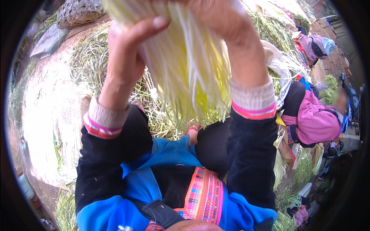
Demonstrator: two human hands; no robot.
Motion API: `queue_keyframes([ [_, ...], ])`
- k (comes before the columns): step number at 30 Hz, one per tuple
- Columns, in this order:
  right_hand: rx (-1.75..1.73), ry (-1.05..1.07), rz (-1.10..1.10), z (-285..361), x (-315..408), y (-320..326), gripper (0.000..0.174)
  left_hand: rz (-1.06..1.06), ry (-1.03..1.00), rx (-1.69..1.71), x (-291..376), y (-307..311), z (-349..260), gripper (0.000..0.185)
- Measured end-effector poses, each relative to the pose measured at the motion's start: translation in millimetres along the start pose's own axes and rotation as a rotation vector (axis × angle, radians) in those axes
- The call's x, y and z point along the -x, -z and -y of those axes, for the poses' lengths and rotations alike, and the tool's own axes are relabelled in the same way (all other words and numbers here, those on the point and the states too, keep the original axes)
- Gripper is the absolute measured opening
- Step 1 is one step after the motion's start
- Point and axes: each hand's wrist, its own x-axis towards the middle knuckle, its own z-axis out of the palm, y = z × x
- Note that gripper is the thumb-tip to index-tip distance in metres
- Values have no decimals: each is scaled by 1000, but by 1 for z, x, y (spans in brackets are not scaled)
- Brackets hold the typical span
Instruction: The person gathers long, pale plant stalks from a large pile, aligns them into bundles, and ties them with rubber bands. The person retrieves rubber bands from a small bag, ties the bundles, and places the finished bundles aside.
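Note:
Both hands are raised at the top of the head view around a thick bundle of long pale yellow-green plant stalks (188, 63), which hangs down between the forearms. My left hand (130, 37) presses against the bundle's left side, thumb across the stalks. On the other side, my right hand (219, 17) grips the bundle near the top edge; its fingers are blurred and partly cut off. Which hand is anatomically left cannot be checked beyond its side in the picture. Loose stalks (162, 121) lie on the ground below, around a foot in a reddish sandal (193, 128).
Heaped stalks (89, 57) lie at upper left, near a woven basket (81, 13) and a grey plastic sheet (50, 42). A pale sheet (52, 115) covers ground at left. A person in pink (318, 121) sits at right; another person (312, 49) is farther up.

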Motion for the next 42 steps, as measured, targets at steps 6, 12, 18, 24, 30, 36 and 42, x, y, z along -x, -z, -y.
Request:
queue_keyframes([
  [6, 56, -399, 34, -30, 99, -26, 112, -168, 18, 79, 63, 0, -2, 65],
  [12, -606, -577, -10, -60, 160, -50, 75, -68, 111, -101, 86, -16, -24, 75],
  [18, -609, -576, 10, -64, 182, -56, 86, 149, 339, -171, 116, 6, -24, 103],
  [24, -916, -684, 200, -79, 189, -75, 108, 532, 385, 116, 119, 48, 35, 118],
  [30, -815, -653, 256, -87, 174, -69, 85, 767, 198, -112, 93, 42, 44, 123],
  [36, -603, -404, 225, -77, 107, -25, 49, 440, 105, -98, 34, 42, 16, 93],
  [42, -558, -393, 61, -38, 144, 26, 39, 163, -364, 314, -59, 51, -58, 40],
])
